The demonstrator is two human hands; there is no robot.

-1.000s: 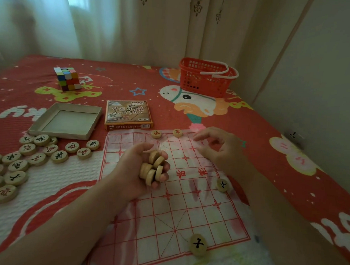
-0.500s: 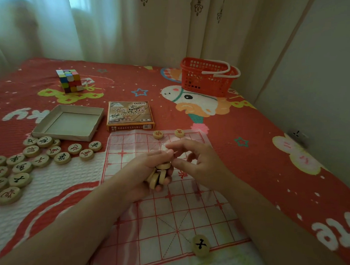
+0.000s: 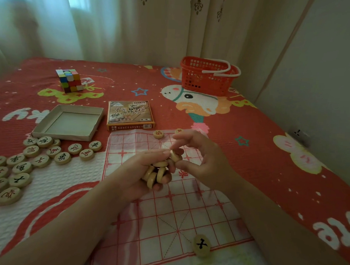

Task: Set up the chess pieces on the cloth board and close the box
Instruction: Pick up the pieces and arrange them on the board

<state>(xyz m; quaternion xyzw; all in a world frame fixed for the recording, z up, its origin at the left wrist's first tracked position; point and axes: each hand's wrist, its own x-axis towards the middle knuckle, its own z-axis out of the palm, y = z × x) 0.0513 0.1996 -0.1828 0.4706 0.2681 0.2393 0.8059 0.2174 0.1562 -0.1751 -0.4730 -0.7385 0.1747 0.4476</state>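
Left hand point(image 3: 136, 170): curled round a handful of wooden chess discs point(image 3: 156, 174), held over the middle of the cloth board point(image 3: 166, 222).
Right hand point(image 3: 205, 161): thumb and forefinger pinch the topmost disc point(image 3: 176, 155) of that handful; the other fingers are raised and spread.
Board: flat on the bed point(image 3: 249, 155) towards its near edge, with a black-marked disc point(image 3: 201, 244) at the board's near edge and two red-marked discs point(image 3: 158, 134) at its far edge.
Loose discs point(image 3: 28, 162): scattered face up on the bed, left of the board.
Box tray point(image 3: 70, 123) and box lid point(image 3: 129, 114): side by side beyond the board's far left corner, the tray open.
Stage: early; most points are unfilled and the box is not yet closed.
Risk: drawing one disc out may loosen the stacked remainder, so discs could spill, roll across the soft bed or knock placed ones off their points; the thin cloth may also rumple.
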